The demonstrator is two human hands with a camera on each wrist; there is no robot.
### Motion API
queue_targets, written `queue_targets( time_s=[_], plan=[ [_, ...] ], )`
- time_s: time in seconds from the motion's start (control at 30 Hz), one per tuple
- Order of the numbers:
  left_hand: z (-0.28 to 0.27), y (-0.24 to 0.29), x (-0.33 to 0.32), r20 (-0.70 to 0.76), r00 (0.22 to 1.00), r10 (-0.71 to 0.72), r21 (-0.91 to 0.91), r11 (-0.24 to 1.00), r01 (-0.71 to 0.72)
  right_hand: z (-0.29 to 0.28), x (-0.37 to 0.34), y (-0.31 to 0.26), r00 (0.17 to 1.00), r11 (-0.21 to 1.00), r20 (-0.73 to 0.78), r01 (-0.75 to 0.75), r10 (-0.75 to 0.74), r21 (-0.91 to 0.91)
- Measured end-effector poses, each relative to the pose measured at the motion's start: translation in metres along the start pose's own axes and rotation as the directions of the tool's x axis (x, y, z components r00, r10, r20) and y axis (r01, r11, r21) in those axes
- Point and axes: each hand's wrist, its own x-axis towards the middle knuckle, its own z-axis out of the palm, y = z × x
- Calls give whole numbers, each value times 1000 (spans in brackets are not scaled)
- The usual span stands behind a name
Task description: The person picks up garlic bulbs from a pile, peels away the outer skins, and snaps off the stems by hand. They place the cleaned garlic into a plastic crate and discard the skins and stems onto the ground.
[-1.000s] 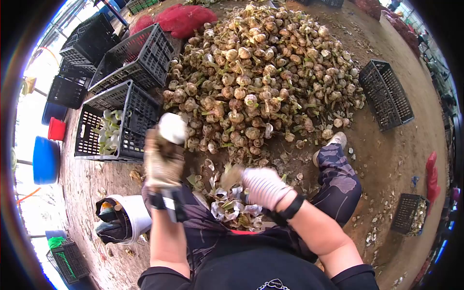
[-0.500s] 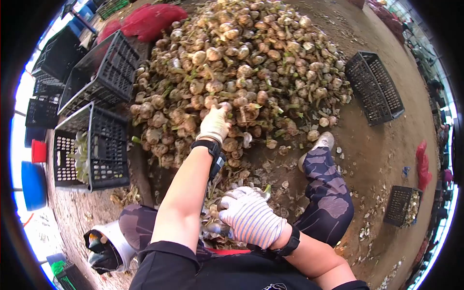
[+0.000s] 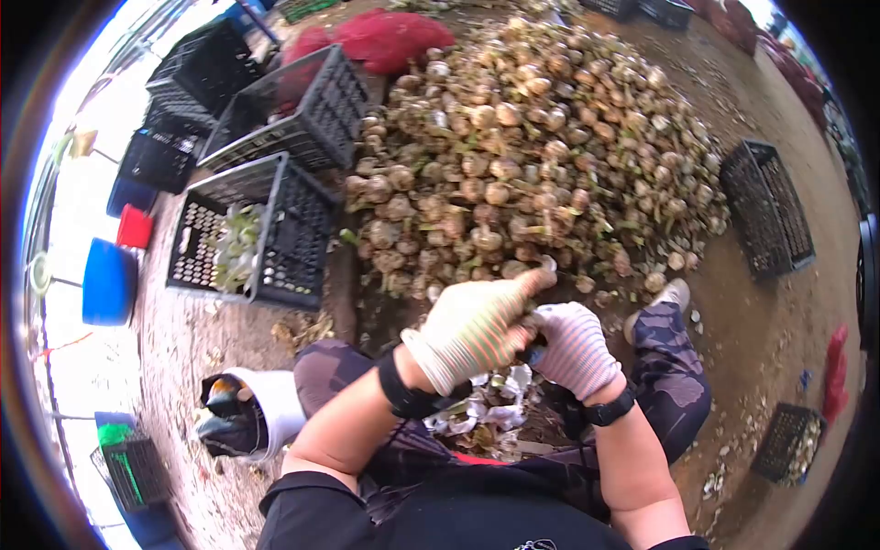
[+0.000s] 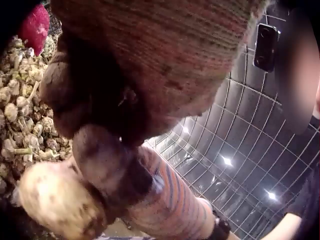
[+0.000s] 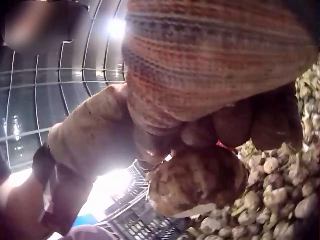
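Note:
Both gloved hands meet over the person's lap in the head view, the left hand beside the right hand. Between them they grip a garlic bulb, mostly hidden from above. The bulb shows brownish and pale in the left wrist view, under the curled left hand and beside the striped right hand. In the right wrist view the bulb lies against the curled fingers of the right hand, with the left hand behind. Whether the right hand also holds a tool is hidden.
A large garlic pile lies in front. At left stands a black crate with pale peeled pieces inside; a white bucket is by the left knee. Loose skins lie between the legs. Another black crate stands right.
The left hand went from near the crate to the pile, then came back to the right hand with a bulb. The white piece it held at first is gone from it.

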Motion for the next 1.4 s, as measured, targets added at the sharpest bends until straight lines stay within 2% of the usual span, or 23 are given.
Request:
queue_targets(
  time_s=[0.1, 0.13, 0.17, 0.2, 0.23, 0.27, 0.3, 0.4, 0.53, 0.7, 0.83, 0.9, 0.93, 0.97, 1.0, 1.03, 1.07, 1.1, 1.13, 1.17, 1.3, 1.37, 1.4],
  plan=[
    [9, 3, -25, -167, 986, 22, -263, 963, -66, 0, -10, -13, 989, 989, -15, 145, -145, 25],
    [-4, 7, -34, -75, 997, -6, -298, 954, -17, -1, -12, -18, 997, 905, -28, 71, -65, 419],
    [1, 4, -39, -86, 996, -6, -296, 955, -20, -2, -15, -22, 1000, 668, -6, -5, 14, 744],
    [13, -2, -48, -203, 975, 88, -228, 964, -135, 0, -18, -20, 982, 459, 71, -144, 174, 877],
    [19, -1, -55, -308, 933, 185, -146, 960, -239, -15, -17, -28, 976, 258, 169, -200, 136, 945],
    [27, 6, -64, -299, 952, 65, -320, 933, -164, -15, -17, -32, 972, 264, 176, -212, 155, 941],
    [29, 3, -66, -304, 951, 62, -320, 933, -164, -15, -18, -35, 967, 270, 182, -226, 176, 936],
    [35, -7, -66, -328, 925, 190, 119, 980, -159, -2, -19, -21, 958, 347, 233, -279, 169, 895],
    [36, -7, -67, -415, 884, 213, 251, 961, -114, 8, -16, -18, 957, 416, 233, -285, 172, 863],
    [34, -3, -62, -451, 862, 230, 328, 941, -80, 12, -19, -15, 964, 238, 211, -245, 160, 940],
    [30, -6, -61, -513, 852, 98, -134, 972, -193, -7, -22, -17, 934, 38, 358, -357, -16, 933],
    [21, -7, -65, -315, 943, -111, -610, 784, -112, -16, -23, -21, 938, 235, 336, -310, -81, 921],
    [9, 6, -67, -32, 960, -279, -940, 335, 66, -8, -25, -23, 967, 313, 246, -214, -66, 925],
    [14, -9, -61, 172, 913, -370, -984, -13, 180, 7, -33, -10, 980, 396, 176, -125, -97, 910],
    [17, -8, -64, 134, 933, -334, -982, -168, 81, 14, -23, -10, 987, 435, 78, -10, -138, 900],
    [21, -5, -67, 90, 948, -304, -947, -322, -14, 14, -22, -11, 996, 434, 69, -36, -60, 900],
    [24, -2, -67, -33, 889, -457, -999, 18, -28, 13, -21, -12, 998, 429, 60, -63, 19, 901],
    [26, 5, -64, -225, 877, -424, -899, 438, -18, 6, -16, -20, 994, 420, 51, -87, 98, 903],
    [34, -1, -63, -453, 843, -290, -654, 751, -93, 6, -13, -20, 992, 274, 80, -104, 99, 956],
    [44, -8, -63, -610, 789, -79, -301, 944, -138, 7, -11, -22, 990, 123, 108, -119, 94, 985],
    [43, -14, -67, -635, 771, 45, -106, 984, -144, 5, -10, -34, 978, 3, 117, -120, 170, 993],
    [39, -12, -69, -610, 789, 72, -36, 992, -119, -7, -9, -46, 984, 164, 107, -130, 142, 978],
    [40, -12, -69, -594, 799, 93, 26, 995, -96, -6, -9, -45, 976, 158, 156, -180, 154, 971]
  ],
)
